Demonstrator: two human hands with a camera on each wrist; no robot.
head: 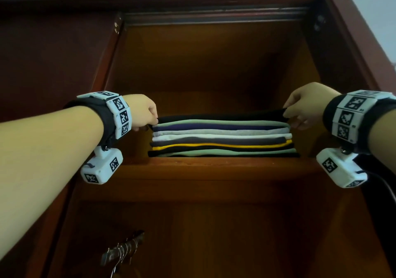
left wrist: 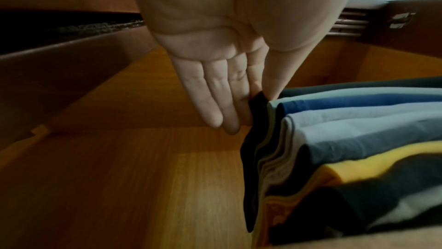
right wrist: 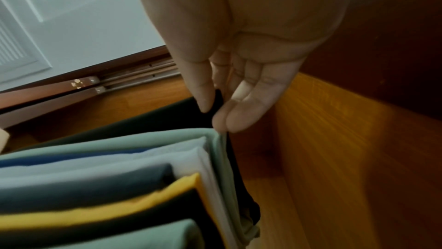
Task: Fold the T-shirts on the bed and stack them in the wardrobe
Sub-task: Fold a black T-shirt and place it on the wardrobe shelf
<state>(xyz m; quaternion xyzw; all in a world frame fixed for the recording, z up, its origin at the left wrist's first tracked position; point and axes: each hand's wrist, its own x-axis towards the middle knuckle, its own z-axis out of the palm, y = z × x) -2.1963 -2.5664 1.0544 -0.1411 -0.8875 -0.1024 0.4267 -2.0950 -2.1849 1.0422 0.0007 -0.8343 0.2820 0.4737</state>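
A stack (head: 222,140) of several folded T-shirts in black, green, blue, white, grey and yellow lies on the wardrobe shelf (head: 214,168). The top one is a black T-shirt (head: 220,116). My left hand (head: 153,123) pinches its left edge and my right hand (head: 288,115) pinches its right edge. In the left wrist view the left hand (left wrist: 260,94) holds the black T-shirt (left wrist: 251,158) between thumb and forefinger, the other fingers straight. In the right wrist view the right hand (right wrist: 215,109) pinches the black T-shirt (right wrist: 181,119) above the stack (right wrist: 119,177).
The wardrobe's wooden side walls stand close on both sides, the right wall (right wrist: 334,139) a hand's width from the stack. A metal rail (head: 214,14) runs across the top. Several hangers (head: 124,250) hang in the compartment below the shelf.
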